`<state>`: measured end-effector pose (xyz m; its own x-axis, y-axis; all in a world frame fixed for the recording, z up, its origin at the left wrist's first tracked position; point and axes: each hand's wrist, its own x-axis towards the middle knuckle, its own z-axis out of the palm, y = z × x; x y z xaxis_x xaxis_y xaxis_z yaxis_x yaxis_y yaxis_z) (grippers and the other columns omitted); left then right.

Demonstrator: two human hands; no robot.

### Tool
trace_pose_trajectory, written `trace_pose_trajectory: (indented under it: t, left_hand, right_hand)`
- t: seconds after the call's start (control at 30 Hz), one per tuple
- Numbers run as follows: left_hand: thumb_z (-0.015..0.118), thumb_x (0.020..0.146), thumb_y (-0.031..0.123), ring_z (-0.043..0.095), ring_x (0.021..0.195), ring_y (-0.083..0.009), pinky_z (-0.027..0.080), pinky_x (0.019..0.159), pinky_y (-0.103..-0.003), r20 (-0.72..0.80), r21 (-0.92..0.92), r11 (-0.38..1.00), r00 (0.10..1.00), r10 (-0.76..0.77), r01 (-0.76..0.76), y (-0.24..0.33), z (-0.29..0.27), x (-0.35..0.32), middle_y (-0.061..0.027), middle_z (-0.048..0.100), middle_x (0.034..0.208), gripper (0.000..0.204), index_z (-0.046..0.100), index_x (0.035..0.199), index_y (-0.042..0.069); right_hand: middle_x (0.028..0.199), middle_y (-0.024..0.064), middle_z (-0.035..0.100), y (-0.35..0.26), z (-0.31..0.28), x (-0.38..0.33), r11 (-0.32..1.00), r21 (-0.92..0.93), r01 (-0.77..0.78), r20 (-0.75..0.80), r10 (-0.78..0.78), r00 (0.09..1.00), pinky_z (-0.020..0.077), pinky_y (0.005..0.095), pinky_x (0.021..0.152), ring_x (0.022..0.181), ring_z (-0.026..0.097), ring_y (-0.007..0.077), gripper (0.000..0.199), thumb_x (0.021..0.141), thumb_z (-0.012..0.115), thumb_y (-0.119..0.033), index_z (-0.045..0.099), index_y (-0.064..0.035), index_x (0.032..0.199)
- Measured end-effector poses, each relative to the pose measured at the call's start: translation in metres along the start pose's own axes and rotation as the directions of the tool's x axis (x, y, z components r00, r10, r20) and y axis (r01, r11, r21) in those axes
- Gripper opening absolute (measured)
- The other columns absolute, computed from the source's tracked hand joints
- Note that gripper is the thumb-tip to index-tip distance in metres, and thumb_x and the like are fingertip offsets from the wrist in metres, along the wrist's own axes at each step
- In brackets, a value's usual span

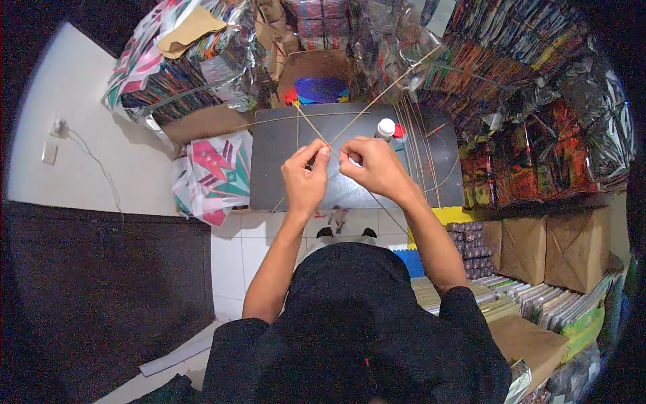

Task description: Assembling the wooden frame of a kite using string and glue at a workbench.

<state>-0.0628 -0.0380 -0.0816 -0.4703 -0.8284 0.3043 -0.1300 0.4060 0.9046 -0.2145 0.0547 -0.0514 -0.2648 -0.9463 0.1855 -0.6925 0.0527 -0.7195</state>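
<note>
Two thin bamboo sticks [377, 96] cross in front of me above the dark table [269, 151]. My left hand [306, 176] is closed, thumb and fingers pinching the sticks at their crossing. Close beside it, my right hand [377, 168] is also closed, its fingertips pressed together near the crossing. Whatever those fingertips hold is too small to make out. One stick slants up to the far right; the other runs from the far left down under my right wrist. Past my right hand stands a bottle with a white cap [385, 128], next to a small red object [400, 131].
Several thin sticks [420, 155] lie along the table's right side, near a thin orange-tipped item [435, 130]. Printed sheets [214, 176] hang at the table's left. Tall stacks of bundled goods [484, 64] crowd the back and right. Cardboard boxes [575, 249] stand at the right.
</note>
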Motion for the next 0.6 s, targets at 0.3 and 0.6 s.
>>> trace_pose_trajectory:
  t: [0.3, 0.6]
  left_hand:
    - [0.067, 0.097, 0.014, 0.058, 0.077, -0.0056, 0.047, 0.069, -0.023, 0.148, -0.160, 0.975, 0.980, -0.134, 0.157, -0.010, -0.007, 0.002, 0.0031, 0.065, 0.080, 0.018, 0.072, 0.092, -0.002]
    - [0.065, 0.100, 0.022, 0.062, 0.073, -0.0067, 0.050, 0.066, -0.024, 0.382, -0.219, 0.920, 0.896, -0.227, 0.326, 0.002, -0.029, 0.015, -0.0020, 0.072, 0.093, 0.024, 0.071, 0.107, 0.000]
  right_hand:
    - [0.086, 0.0186, 0.070, 0.002, -0.002, 0.002, 1.000, -0.030, 0.006, 0.054, -0.004, 0.999, 0.0532, 0.0455, 0.073, 0.080, 0.069, 0.0364, 0.025, 0.082, 0.067, -0.025, 0.071, -0.0011, 0.089]
    - [0.081, 0.0167, 0.069, 0.006, -0.005, 0.002, 0.998, 0.063, -0.003, 0.020, 0.002, 1.000, 0.0526, 0.0424, 0.070, 0.077, 0.069, 0.0327, 0.022, 0.081, 0.068, -0.022, 0.072, -0.0023, 0.091]
